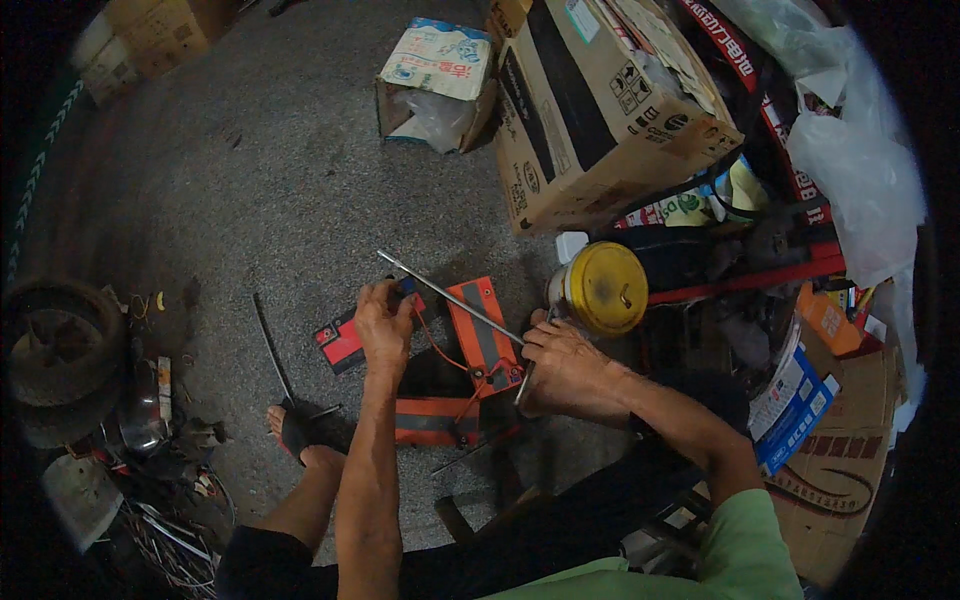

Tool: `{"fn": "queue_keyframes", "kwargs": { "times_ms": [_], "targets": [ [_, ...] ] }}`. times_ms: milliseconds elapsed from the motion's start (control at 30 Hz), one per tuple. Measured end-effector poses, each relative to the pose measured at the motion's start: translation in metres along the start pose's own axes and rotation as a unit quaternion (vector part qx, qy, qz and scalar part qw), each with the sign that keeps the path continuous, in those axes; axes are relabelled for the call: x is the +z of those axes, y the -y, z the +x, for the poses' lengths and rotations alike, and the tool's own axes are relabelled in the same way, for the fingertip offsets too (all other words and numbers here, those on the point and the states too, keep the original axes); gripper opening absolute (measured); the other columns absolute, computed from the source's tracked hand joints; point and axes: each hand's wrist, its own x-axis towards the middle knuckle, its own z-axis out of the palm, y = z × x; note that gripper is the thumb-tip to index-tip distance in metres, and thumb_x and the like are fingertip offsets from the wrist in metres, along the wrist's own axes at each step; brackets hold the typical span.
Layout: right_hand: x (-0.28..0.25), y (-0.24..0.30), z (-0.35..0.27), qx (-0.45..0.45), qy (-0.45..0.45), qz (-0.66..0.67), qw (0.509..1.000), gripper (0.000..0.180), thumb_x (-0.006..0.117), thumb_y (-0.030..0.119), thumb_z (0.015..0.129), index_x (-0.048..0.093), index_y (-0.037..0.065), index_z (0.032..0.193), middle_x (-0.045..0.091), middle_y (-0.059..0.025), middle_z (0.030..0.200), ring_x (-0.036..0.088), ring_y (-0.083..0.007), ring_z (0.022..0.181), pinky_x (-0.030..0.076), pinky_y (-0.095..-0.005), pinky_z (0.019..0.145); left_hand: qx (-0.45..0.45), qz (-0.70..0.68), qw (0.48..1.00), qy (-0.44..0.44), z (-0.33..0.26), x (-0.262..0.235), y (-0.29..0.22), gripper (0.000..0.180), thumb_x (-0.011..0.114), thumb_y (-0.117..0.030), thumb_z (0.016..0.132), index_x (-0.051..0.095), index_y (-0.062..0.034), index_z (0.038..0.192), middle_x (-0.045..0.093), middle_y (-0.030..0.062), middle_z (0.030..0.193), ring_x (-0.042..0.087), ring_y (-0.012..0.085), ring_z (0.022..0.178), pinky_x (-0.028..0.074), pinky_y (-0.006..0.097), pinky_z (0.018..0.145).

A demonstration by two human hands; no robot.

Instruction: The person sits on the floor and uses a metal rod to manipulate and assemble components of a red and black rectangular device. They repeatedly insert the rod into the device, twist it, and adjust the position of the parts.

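My right hand [565,362] is closed around a long, thin metal rod [450,296], near its lower end. The rod looks like an L-shaped wrench and slants up to the left over the batteries. My left hand [383,325] has its fingers drawn together beside a red battery block [342,345] with a dark blue end; whatever they pinch is hidden. Below the rod stands an orange battery block [484,318] with a grey stripe. Another orange block [425,408] lies nearer to me. A red wire [436,345] runs between the blocks.
A yellow-lidded bucket [605,288] stands right of the batteries. Behind it is a large cardboard box [600,120], with a smaller open box [436,85] beside it. Tyres [62,350] and tangled scrap [165,535] lie at the left. A thin dark rod [270,345] rests by my foot.
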Motion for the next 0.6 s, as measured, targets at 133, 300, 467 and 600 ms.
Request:
{"fn": "queue_keyframes", "kwargs": {
  "times_ms": [133,300,467,600],
  "targets": [
    [0.024,-0.031,0.008,-0.037,-0.046,-0.034,0.998,0.027,0.073,0.02,0.069,0.063,0.004,0.089,0.058,-0.0108,0.093,0.056,-0.0284,0.104,0.043,-0.0381,0.092,-0.005,0.011,1.0,0.002,0.0,0.003,0.001,0.025,0.076,-0.004,0.075,0.066,0.0006,0.098,0.058,0.014,0.087,0.06,0.0298,0.076,0.049,0.041,0.068],
    [0.032,-0.023,0.02,-0.002,-0.053,0.043,0.998,0.021,0.069,0.017,0.073,0.062,0.004,0.089,0.06,-0.0138,0.093,0.057,-0.03,0.104,0.044,-0.0414,0.091,0.009,0.013,1.0,0.001,-0.001,0.0,0.002,0.031,0.078,-0.004,0.074,0.067,0.003,0.103,0.062,0.0136,0.089,0.067,0.0254,0.075,0.054,0.035,0.068],
    [0.043,-0.016,0.042,0.091,-0.012,0.069,0.993,0.016,0.062,0.014,0.081,0.062,0.003,0.093,0.062,-0.0181,0.1,0.057,-0.0337,0.105,0.043,-0.0476,0.089,0.018,0.015,1.0,-0.015,-0.001,0.004,0.006,0.034,0.08,-0.007,0.074,0.068,0.0021,0.104,0.062,0.0136,0.089,0.066,0.025,0.076,0.053,0.036,0.068],
    [0.034,-0.002,0.07,0.093,-0.04,-0.049,0.994,0.017,0.058,0.013,0.085,0.064,0.004,0.098,0.062,-0.0184,0.093,0.059,-0.0385,0.098,0.041,-0.0494,0.098,0.033,0.049,0.998,-0.013,-0.003,0.001,0.014,0.034,0.081,-0.009,0.074,0.068,0.0008,0.104,0.06,0.0125,0.087,0.064,0.0243,0.074,0.052,0.036,0.066]
  ]
}}
